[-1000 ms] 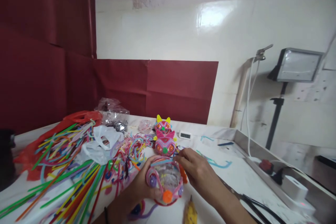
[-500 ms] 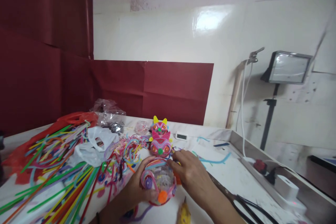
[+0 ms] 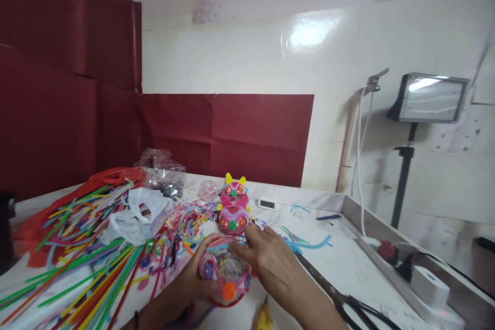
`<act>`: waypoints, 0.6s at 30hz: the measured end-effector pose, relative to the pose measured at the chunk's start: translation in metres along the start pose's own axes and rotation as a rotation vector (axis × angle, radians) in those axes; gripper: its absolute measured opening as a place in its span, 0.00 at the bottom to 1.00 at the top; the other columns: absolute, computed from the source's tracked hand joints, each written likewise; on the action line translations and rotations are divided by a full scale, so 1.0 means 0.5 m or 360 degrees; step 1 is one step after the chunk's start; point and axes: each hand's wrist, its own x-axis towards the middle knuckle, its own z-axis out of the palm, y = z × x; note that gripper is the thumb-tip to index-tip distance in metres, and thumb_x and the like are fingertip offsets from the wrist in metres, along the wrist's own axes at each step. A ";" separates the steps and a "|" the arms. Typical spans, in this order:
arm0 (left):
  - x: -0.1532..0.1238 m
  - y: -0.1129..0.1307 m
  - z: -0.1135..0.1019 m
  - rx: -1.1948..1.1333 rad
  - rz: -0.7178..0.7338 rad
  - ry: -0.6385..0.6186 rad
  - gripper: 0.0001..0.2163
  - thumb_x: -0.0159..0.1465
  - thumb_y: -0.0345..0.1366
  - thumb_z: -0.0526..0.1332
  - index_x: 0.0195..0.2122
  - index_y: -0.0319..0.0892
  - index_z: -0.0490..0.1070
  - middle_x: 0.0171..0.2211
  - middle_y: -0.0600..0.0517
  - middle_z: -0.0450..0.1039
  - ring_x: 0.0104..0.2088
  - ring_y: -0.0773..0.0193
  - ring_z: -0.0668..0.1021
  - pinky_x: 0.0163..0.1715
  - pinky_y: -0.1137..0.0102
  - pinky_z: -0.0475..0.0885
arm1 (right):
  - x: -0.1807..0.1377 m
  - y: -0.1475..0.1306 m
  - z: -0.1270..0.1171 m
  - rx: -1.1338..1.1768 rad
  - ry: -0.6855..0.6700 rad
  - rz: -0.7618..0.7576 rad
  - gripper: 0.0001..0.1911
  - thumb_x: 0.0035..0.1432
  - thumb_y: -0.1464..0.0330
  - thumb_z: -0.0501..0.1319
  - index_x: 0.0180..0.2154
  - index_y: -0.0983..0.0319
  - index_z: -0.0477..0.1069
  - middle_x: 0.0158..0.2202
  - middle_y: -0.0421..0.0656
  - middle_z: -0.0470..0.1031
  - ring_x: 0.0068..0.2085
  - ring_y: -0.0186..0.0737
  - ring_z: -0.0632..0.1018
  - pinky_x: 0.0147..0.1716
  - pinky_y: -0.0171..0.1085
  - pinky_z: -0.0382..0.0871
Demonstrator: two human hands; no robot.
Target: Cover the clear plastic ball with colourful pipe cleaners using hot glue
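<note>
My left hand (image 3: 198, 273) is wrapped round the left side of a clear round animal-head craft (image 3: 231, 270). Pink and purple pipe cleaners in curls edge it, and an orange pom-pom sits at its lower front. From the right, my right hand (image 3: 266, 255) presses bent fingers on its top edge; whether they pinch a strand there is hidden. Just behind stand two finished-looking animal heads, a pink one (image 3: 233, 218) with a green nose and another with yellow ears (image 3: 234, 185). A yellow pointed tool (image 3: 264, 317) lies below my right hand.
Loose pipe cleaners (image 3: 104, 278) and a white plastic bag (image 3: 141, 216) spread over the left side. Dark scissors (image 3: 336, 296) lie to the right. A small digital clock (image 3: 266, 203) stands behind. A power strip with a white plug (image 3: 431, 286) runs along the right edge.
The craft and both hands have shifted slightly left in the view. My right fingers have moved from its upper right side onto its top edge.
</note>
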 end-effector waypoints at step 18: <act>0.021 -0.088 -0.032 0.0254 0.0099 -0.0170 0.49 0.40 0.30 0.79 0.63 0.49 0.58 0.62 0.39 0.68 0.60 0.42 0.73 0.57 0.54 0.70 | -0.003 -0.002 0.034 -0.0068 -0.0081 -0.0083 0.08 0.59 0.69 0.70 0.41 0.55 0.77 0.33 0.40 0.78 0.29 0.42 0.79 0.26 0.38 0.62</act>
